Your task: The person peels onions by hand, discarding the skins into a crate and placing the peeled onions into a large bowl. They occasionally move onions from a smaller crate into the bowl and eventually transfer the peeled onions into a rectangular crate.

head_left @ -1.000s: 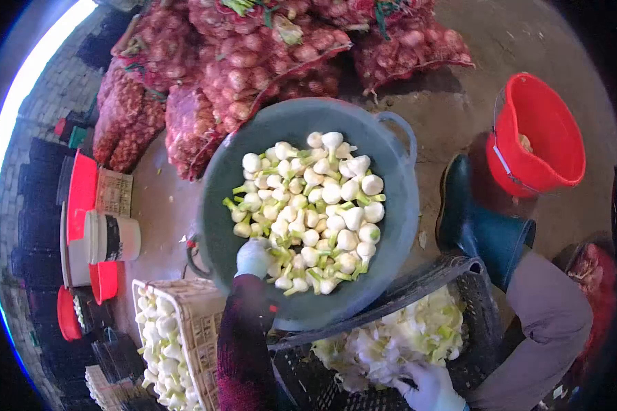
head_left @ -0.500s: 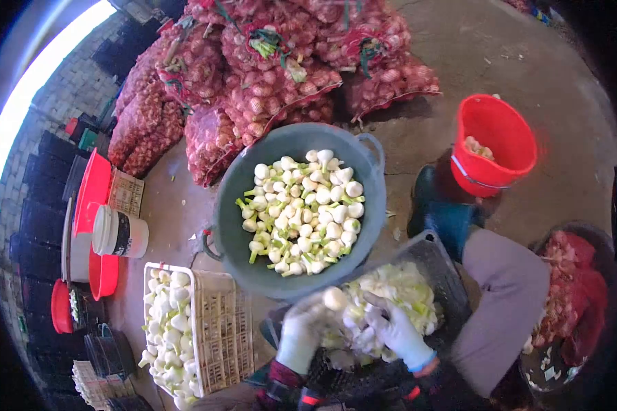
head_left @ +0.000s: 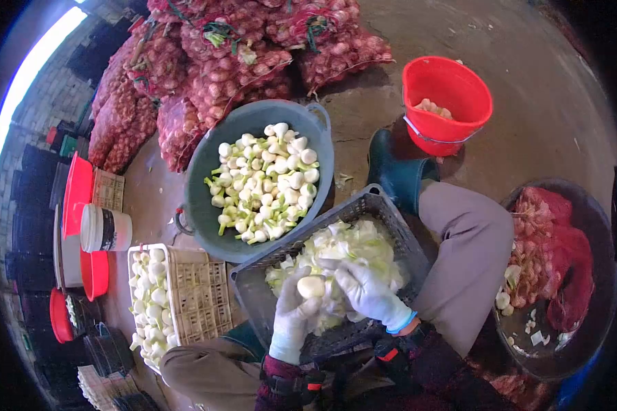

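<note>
Grip of the left hand (head_left: 289, 320), gloved, closed on a single white bulb (head_left: 311, 286), which lies between thumb and fingers on the side facing the right hand (head_left: 371, 296). Grip of the right hand: the gloved fingers point toward the bulb, just beside it; whether they touch it or grasp anything cannot be told. Bulb and hands are above a black crate (head_left: 399, 222) containing loose pale peelings (head_left: 363, 246). Beyond the crate, a grey-green tub (head_left: 200, 185) contains many stemmed bulbs (head_left: 267, 179), apart from the held one. At left, a pale slatted crate (head_left: 202, 294) contains further white bulbs (head_left: 158, 298). A red bucket (head_left: 437, 135) stands on the floor (head_left: 541, 96) near a green boot (head_left: 394, 172); at right, a dark basin (head_left: 605, 274) holds a red mesh bag (head_left: 569, 257).
</note>
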The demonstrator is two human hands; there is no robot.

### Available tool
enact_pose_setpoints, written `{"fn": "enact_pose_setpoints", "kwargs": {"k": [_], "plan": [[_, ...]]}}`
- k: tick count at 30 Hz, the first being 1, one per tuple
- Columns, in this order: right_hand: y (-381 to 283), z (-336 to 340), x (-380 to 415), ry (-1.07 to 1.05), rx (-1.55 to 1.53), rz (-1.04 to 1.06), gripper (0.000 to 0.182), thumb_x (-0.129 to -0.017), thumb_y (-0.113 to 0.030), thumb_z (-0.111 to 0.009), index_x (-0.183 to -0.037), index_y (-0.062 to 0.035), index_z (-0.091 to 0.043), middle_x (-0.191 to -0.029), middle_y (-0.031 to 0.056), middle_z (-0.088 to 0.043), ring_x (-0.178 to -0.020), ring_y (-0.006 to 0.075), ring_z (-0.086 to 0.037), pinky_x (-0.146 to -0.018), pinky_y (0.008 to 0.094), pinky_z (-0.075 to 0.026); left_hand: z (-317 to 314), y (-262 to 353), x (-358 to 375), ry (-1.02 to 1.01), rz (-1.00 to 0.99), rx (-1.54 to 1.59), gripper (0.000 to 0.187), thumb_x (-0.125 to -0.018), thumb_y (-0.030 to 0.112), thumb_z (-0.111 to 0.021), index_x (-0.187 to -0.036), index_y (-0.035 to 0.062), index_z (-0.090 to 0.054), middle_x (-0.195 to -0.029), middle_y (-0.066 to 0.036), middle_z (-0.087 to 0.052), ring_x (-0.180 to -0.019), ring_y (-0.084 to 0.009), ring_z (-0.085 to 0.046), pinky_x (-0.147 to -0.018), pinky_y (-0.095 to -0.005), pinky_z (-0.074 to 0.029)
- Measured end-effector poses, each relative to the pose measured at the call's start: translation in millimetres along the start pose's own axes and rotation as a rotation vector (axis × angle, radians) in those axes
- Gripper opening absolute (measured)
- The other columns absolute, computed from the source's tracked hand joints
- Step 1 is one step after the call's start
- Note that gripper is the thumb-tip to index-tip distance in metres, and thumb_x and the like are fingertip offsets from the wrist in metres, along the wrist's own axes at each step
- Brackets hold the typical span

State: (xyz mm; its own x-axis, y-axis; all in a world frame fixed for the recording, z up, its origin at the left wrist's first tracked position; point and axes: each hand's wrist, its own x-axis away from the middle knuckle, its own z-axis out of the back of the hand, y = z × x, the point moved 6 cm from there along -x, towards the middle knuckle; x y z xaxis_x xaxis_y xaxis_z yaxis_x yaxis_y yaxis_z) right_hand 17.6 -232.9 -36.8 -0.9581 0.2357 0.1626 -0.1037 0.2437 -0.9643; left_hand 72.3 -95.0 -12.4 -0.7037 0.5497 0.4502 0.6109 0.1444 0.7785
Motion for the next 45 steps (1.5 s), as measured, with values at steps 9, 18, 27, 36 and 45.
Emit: {"fn": "enact_pose_setpoints", "kwargs": {"k": [9,18,27,36,45], "plan": [[-23.9,-11.3,23.7,0.111,0.588,0.186,0.036,-0.094,-0.019,-0.053,-0.127,-0.0061,-0.055,-0.106,0.0182,-0.067,-0.085,0.034,-0.066,-0.072,0.0379,-0.052,-2.1,-4.0,3.4,0.134,-0.148,0.052,0.069,-0.08,0.0,-0.068,-0.141,0.0058,-0.035,-0.122,-0.011,-0.053,-0.104,-0.0194,-0.057,-0.086,-0.031,-0.051],[14.9,-42.4,12.5,-0.088,0.91,-0.075,0.047,-0.092,-0.029,-0.054,-0.135,-0.0128,-0.043,-0.075,0.0137,-0.065,-0.063,0.0353,-0.063,-0.055,0.047,-0.048,0.2,-20.4,7.0,0.304,-0.14,0.17,0.062,-0.088,0.005,-0.063,-0.144,0.0025,-0.036,-0.13,-0.011,-0.055,-0.108,-0.0172,-0.058,-0.088,-0.0261,-0.049],[36.5,-28.1,3.7,-0.19,0.0,-0.439,0.024,-0.098,-0.023,-0.051,-0.102,-0.0011,-0.061,-0.08,0.0121,-0.066,-0.071,0.0218,-0.062,-0.069,0.0358,-0.049,27.1,-19.3,16.4,0.243,-0.033,0.163,0.069,-0.085,0.009,-0.068,-0.142,-0.0061,-0.032,-0.121,-0.015,-0.056,-0.099,-0.0204,-0.06,-0.083,-0.0298,-0.049],[20.7,-24.9,-3.0,-0.009,0.251,0.017,0.032,-0.084,-0.023,-0.071,-0.101,0.0032,-0.065,-0.08,0.0143,-0.066,-0.073,0.0235,-0.063,-0.069,0.0337,-0.05,29.8,-19.0,17.7,0.317,0.018,-0.07,0.06,-0.087,0.011,-0.065,-0.138,-0.0066,-0.039,-0.118,-0.015,-0.059,-0.101,-0.0198,-0.06,-0.084,-0.0291,-0.05],[45.3,-29.1,-3.0,-0.064,-0.106,-0.448,0.028,-0.09,-0.028,-0.066,-0.093,0.0002,-0.062,-0.068,-0.0008,-0.055,-0.049,0.0057,-0.046,-0.045,0.0218,-0.038,37.3,-12.5,8.3,0.22,0.058,-0.261,0.056,-0.084,0.022,-0.07,-0.127,-0.0071,-0.049,-0.114,-0.014,-0.061,-0.095,-0.0201,-0.063,-0.073,-0.0265,-0.052]]}}
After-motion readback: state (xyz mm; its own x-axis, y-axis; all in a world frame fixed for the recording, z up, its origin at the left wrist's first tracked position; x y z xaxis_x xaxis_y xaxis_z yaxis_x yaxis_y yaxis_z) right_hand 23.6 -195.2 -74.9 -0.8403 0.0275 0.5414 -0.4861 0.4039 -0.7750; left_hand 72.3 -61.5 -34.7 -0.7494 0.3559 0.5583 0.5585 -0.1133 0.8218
